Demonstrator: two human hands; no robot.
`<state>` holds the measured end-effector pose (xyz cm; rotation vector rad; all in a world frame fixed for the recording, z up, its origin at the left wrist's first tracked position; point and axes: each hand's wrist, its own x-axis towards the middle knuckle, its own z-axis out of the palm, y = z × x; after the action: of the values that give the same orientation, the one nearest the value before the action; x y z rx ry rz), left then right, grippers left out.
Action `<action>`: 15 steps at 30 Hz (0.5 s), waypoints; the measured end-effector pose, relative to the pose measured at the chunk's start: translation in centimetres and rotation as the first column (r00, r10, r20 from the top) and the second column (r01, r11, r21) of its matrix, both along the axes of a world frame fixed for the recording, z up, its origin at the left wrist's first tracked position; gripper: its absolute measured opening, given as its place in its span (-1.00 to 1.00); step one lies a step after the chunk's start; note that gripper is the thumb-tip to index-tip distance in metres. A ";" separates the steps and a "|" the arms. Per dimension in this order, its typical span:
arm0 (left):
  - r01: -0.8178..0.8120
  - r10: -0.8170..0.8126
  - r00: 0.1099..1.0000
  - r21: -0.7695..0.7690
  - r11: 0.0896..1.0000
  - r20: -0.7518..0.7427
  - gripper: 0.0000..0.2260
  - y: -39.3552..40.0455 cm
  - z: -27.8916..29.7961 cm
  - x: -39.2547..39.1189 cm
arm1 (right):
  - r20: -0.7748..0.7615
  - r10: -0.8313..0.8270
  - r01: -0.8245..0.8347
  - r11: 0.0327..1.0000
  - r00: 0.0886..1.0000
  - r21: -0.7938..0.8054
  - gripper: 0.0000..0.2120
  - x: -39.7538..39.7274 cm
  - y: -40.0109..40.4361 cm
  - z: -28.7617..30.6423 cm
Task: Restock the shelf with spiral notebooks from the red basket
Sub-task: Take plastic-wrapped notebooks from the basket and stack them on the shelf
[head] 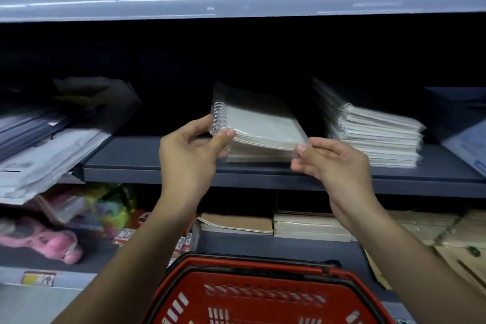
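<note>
Left hand (188, 151) pinches notebook stack (259, 130) at the coil, right hand (334, 163) grips opposite corner; plastic-wrapped (probably slippery, light, stiff), over shelf (147, 163)

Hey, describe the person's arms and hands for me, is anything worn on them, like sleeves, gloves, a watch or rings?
Both forearms are bare up to the frame edge, no sleeves in view. The left hand and right hand wear no gloves, and no watch, bracelet or ring shows. Fingernails look short and unpainted.

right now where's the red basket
In the head view the red basket sits at bottom centre, below and between both forearms, in front of the lower shelf of brown-covered pads.
</note>
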<state>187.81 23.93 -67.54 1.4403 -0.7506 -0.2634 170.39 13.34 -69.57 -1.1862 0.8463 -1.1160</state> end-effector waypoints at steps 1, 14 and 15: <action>-0.019 0.019 0.999 0.011 1.000 0.029 -0.52 -0.5 -0.1 0.1 | -0.014 -0.034 0.034 0.999 0.999 -0.006 -0.70 0.3 -0.5 -0.2; -0.100 0.095 0.988 0.031 0.995 0.121 -0.54 -6.1 -0.3 2.1 | -0.078 -0.087 0.089 0.996 0.993 0.025 -0.65 3.7 -5.9 -1.2; -0.107 0.103 0.987 0.030 0.994 0.123 -0.53 -6.1 -0.3 2.1 | -0.077 -0.086 0.088 0.996 0.993 0.023 -0.64 3.6 -5.8 -1.2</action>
<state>189.93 17.81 -67.80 1.5358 -0.7689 -0.1094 174.03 7.55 -70.76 -1.1851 0.9758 -1.1328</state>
